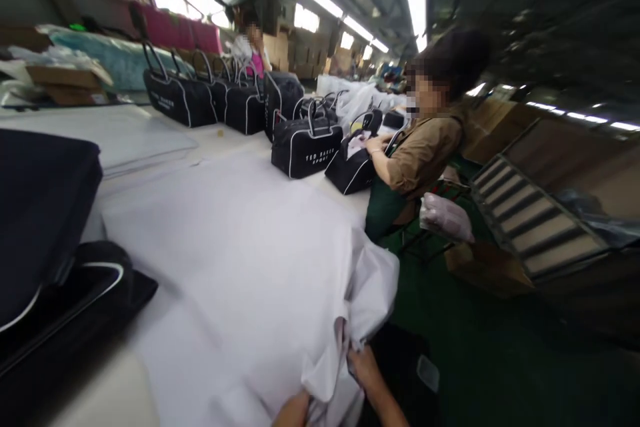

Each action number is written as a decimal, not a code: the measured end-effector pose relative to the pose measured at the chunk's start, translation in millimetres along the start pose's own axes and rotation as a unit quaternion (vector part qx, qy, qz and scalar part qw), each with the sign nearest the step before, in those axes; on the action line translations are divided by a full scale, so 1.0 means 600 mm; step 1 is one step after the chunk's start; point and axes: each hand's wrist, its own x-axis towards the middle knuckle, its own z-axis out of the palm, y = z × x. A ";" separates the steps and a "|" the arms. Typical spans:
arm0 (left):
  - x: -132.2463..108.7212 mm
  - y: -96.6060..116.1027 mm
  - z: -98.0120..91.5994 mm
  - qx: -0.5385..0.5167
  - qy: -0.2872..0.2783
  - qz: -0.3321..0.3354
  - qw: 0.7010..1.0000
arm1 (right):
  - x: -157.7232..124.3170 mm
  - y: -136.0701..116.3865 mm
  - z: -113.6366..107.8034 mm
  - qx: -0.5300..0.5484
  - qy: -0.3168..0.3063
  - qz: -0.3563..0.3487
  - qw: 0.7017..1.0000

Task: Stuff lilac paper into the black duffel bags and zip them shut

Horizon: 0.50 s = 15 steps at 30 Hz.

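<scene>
left hand (293, 411) and right hand (367, 372) closed on white fabric (260, 280) | black duffel bags (306, 145) along table (100, 393)

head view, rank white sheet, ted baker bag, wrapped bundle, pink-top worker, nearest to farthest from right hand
1. White sheet, at the hand
2. Wrapped bundle, right of table
3. Ted Baker bag, ahead on table
4. Pink-top worker, far end
</scene>
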 end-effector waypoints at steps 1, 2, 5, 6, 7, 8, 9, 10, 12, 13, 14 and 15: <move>-0.016 -0.001 0.016 0.016 -0.022 -0.005 1.000 | -0.021 0.008 0.004 0.032 -0.013 0.020 0.999; -0.030 -0.001 0.024 0.033 -0.041 -0.008 0.999 | -0.040 0.009 0.006 0.074 -0.028 0.035 0.996; -0.050 0.004 0.012 0.079 -0.080 0.011 0.994 | -0.082 -0.014 0.012 0.182 -0.085 0.053 0.978; -0.052 0.010 0.005 0.093 -0.091 0.023 0.991 | -0.089 -0.025 0.019 0.175 -0.106 0.048 0.978; -0.051 0.019 0.000 0.110 -0.104 0.038 0.988 | -0.092 -0.036 0.031 0.141 -0.118 0.042 0.982; -0.051 0.030 -0.002 0.127 -0.117 0.054 0.983 | -0.091 -0.045 0.046 0.076 -0.121 0.034 0.989; -0.050 0.042 0.000 0.142 -0.129 0.069 0.979 | -0.086 -0.052 0.063 -0.012 -0.103 0.029 0.994; -0.050 0.055 0.003 0.155 -0.137 0.082 0.975 | -0.078 -0.056 0.081 -0.108 -0.065 0.027 0.992; -0.051 0.078 0.006 0.165 -0.147 0.102 0.970 | -0.061 -0.060 0.110 -0.251 0.033 0.031 0.967; -0.052 0.085 0.000 0.164 -0.151 0.112 0.968 | -0.056 -0.059 0.116 -0.280 0.069 0.031 0.957; -0.053 0.087 -0.014 0.151 -0.148 0.124 0.970 | -0.053 -0.058 0.115 -0.282 0.091 0.031 0.955; -0.054 0.083 -0.035 0.121 -0.126 0.137 0.975 | -0.056 -0.056 0.108 -0.269 0.099 0.031 0.958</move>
